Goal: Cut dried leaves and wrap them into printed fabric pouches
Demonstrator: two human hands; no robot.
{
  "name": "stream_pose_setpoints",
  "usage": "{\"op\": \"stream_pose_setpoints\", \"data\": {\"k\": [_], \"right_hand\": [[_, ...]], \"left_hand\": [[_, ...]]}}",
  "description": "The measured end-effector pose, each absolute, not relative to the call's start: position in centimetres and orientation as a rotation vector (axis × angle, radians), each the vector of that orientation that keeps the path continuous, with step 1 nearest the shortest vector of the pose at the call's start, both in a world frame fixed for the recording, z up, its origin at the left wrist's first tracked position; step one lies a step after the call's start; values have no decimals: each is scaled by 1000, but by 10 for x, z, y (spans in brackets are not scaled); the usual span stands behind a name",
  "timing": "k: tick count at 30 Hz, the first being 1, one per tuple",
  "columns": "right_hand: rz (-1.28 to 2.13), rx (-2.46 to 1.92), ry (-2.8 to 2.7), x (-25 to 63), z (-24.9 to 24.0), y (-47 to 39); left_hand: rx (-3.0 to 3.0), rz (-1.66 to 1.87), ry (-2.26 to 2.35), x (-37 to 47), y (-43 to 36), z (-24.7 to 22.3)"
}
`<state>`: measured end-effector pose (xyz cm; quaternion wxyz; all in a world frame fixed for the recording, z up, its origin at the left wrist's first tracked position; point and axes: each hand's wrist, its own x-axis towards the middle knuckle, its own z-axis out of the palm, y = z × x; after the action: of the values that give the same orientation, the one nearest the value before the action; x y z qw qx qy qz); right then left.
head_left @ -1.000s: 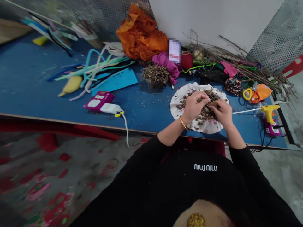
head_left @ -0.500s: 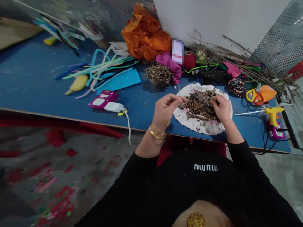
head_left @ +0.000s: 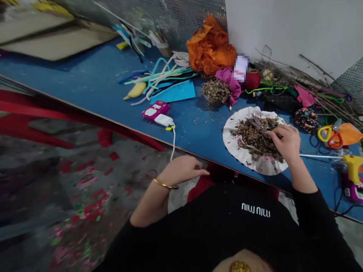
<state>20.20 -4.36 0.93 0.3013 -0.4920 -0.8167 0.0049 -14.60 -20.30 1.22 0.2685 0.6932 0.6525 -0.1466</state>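
A white round sheet with a ruffled rim (head_left: 231, 141) lies near the table's front edge, heaped with brown dried plant bits (head_left: 249, 134). Over the heap, my right hand (head_left: 286, 141) grips a pair of dark-handled scissors (head_left: 256, 122), whose metal blades point away to the upper left. Its fingers partly cover the handles. My left hand (head_left: 183, 169), with a gold bangle at the wrist, hangs off the table's front edge, left of the sheet. Its thumb sticks out apart from the bent fingers, and I see nothing held there.
Behind the sheet sit a dried plant clump (head_left: 216, 91), crumpled orange paper (head_left: 210, 49) and twigs (head_left: 320, 88). Orange-and-yellow scissors (head_left: 330, 136) and a yellow glue gun (head_left: 353, 168) lie right. A purple device (head_left: 155, 109) with a white cable lies left. Scraps (head_left: 93, 204) litter the floor.
My left hand has moved from beside the plant bits back and left, past the table edge. My right hand stays over the sheet with the scissors. The view has swung left.
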Motion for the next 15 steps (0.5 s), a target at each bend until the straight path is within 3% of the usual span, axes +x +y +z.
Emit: {"op": "stream_pose_setpoints", "data": {"k": [5, 9, 15], "right_hand": [[12, -1209, -2146, 204, 2, -27], [98, -1165, -2077, 209, -10, -27], [112, -1078, -1948, 212, -10, -35]], "left_hand": [[2140, 193, 1820, -150, -164, 54], [2167, 538, 2011, -152, -82, 53], [1858, 607, 2416, -151, 44, 34]]}}
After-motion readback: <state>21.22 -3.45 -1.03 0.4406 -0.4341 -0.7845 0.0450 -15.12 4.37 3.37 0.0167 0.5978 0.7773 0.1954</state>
